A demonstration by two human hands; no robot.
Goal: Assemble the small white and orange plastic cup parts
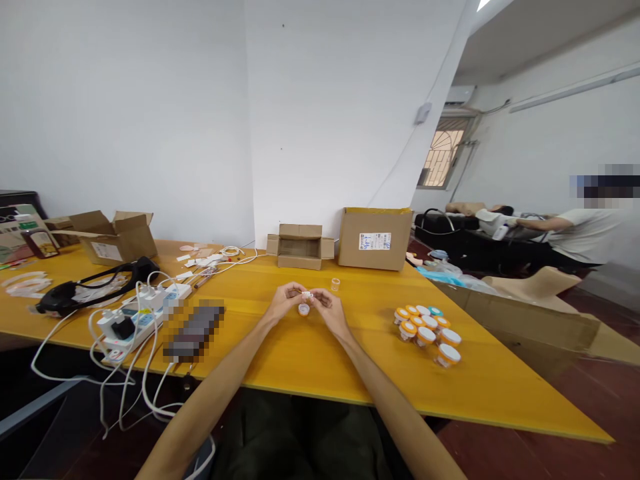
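Observation:
My left hand [286,299] and my right hand [327,307] meet above the middle of the table, fingertips pinched together. Between them is a small white piece [307,294] with dark marks, too small to name. Just below the fingers a small round white lid or cup [303,310] rests on the table. A little beyond my right hand stands a small clear jar [335,285]. To the right, several small jars [425,335] with white-topped orange lids are grouped together, one with a teal lid [435,311].
At the back stand an open small carton [300,255] and a taller closed box [375,250]. On the left lie a power strip [145,320] with cables, a phone-like dark device [195,331] and a black headset [65,293]. Another person [583,230] sits at far right.

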